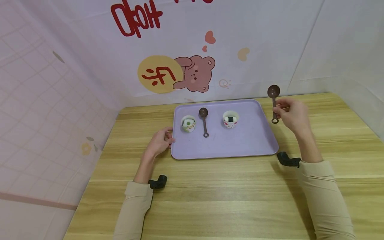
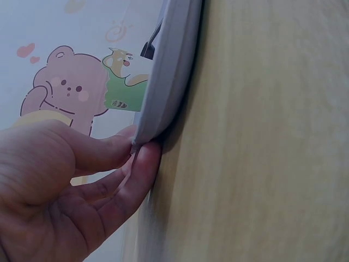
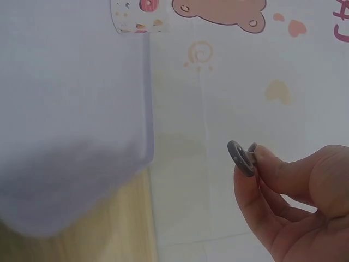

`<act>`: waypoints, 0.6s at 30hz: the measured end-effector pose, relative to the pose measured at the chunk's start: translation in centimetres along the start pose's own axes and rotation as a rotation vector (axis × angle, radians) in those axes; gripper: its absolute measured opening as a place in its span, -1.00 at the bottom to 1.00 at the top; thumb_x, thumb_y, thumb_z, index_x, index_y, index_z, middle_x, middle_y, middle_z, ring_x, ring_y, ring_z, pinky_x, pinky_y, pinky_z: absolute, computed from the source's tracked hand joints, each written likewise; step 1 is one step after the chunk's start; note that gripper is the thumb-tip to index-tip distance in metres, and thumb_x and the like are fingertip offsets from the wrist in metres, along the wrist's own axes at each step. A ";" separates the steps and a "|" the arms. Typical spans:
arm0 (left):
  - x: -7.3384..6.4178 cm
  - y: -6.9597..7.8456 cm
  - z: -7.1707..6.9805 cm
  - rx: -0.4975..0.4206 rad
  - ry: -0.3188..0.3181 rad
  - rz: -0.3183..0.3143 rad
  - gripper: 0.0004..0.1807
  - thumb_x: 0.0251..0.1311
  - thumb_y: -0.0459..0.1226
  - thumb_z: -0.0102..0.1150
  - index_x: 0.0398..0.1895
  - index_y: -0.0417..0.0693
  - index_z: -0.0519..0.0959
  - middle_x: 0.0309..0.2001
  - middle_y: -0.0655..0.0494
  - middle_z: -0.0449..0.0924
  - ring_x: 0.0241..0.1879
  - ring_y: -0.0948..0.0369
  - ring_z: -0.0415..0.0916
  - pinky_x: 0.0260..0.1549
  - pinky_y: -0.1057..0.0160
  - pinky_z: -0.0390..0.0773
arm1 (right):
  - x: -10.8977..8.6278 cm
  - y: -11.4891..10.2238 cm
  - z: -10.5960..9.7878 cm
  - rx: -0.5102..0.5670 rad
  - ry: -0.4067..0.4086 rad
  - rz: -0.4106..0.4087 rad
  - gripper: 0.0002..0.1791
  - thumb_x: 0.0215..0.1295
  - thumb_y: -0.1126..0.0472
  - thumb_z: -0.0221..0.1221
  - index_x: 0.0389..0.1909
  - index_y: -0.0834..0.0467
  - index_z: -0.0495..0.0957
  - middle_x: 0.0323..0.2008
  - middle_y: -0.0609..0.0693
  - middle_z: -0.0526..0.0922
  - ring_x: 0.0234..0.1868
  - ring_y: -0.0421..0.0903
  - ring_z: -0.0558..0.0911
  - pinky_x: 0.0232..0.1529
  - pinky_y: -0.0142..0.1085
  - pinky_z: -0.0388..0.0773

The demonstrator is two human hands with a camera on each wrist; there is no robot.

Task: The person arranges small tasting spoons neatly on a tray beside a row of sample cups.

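Observation:
My right hand (image 1: pixel 295 115) pinches the handle of a brown measuring spoon (image 1: pixel 273 91), held bowl upward past the right side of a lilac tray (image 1: pixel 252 136). In the right wrist view, the spoon's ringed handle end (image 3: pixel 240 158) sticks out from between thumb and fingers. My left hand (image 1: pixel 160 142) pinches the tray's left rim, thumb on one face and fingers on the other. On the tray lies a second brown measuring spoon (image 1: pixel 205 126), between a cup (image 1: pixel 189 129) holding a white-and-green piece and a cup (image 1: pixel 230 125) holding a rice-ball-shaped piece.
The tray rests on a wood-grain table (image 1: pixel 222 196). Behind it hangs a white cloth (image 1: pixel 258 40) printed with a bear, hearts and red lettering. More pale cloth borders the left and right sides. A black mount (image 1: pixel 288 160) juts from each wrist.

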State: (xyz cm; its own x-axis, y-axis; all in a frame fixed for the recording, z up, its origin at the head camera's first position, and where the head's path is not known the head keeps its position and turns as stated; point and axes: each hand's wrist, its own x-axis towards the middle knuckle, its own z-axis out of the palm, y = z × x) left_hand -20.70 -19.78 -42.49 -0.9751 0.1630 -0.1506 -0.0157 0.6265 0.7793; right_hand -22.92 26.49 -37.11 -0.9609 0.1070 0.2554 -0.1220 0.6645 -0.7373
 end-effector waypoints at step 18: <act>0.1 0.0 0.2 0.004 0.008 -0.005 -0.43 0.37 -0.47 0.17 0.42 -0.31 0.32 -0.15 -0.16 0.52 -0.33 0.11 0.55 -0.32 0.25 0.66 | 0.2 -0.5 2.8 -0.008 -0.046 -0.048 -0.74 0.32 0.38 0.28 -0.04 0.46 0.61 -0.25 0.36 0.68 -0.57 -0.54 0.49 -0.53 -0.62 0.46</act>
State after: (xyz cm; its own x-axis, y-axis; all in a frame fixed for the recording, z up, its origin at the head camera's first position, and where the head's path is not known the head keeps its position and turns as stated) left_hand -20.76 -19.60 -42.59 -0.9768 0.1534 -0.1497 -0.0199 0.6303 0.7761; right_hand -23.79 24.11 -38.47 -0.9645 0.0404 0.2610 -0.1666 0.6738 -0.7199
